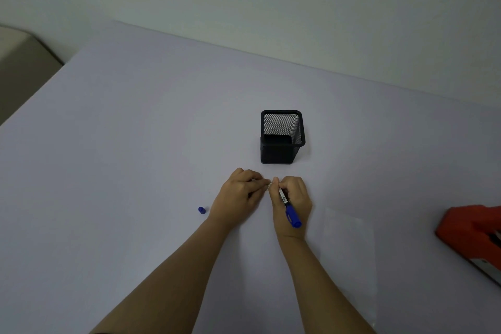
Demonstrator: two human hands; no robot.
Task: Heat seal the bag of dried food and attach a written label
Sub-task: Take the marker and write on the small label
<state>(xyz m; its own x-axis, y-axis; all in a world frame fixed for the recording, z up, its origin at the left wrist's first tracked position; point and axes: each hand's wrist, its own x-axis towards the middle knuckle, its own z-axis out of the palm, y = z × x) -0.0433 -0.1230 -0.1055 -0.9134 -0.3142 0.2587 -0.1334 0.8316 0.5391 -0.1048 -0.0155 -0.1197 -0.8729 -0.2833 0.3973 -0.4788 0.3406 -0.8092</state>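
My right hand (294, 202) grips a blue marker (290, 210), uncapped, its blue end pointing back toward me. My left hand (238, 195) is closed with its fingertips meeting the right hand's fingertips over something small and pale (269, 185), possibly a label; most of it is hidden. The marker's blue cap (201, 210) lies on the table left of my left hand. A clear plastic bag (349, 252), barely visible, lies flat to the right of my right forearm. The red heat sealer (471, 230) sits at the right edge, partly cut off.
A black mesh pen holder (282, 138) stands just beyond my hands. The pale lilac table (135, 144) runs back to a wall. A beige object (21, 62) lies beyond the table's left corner.
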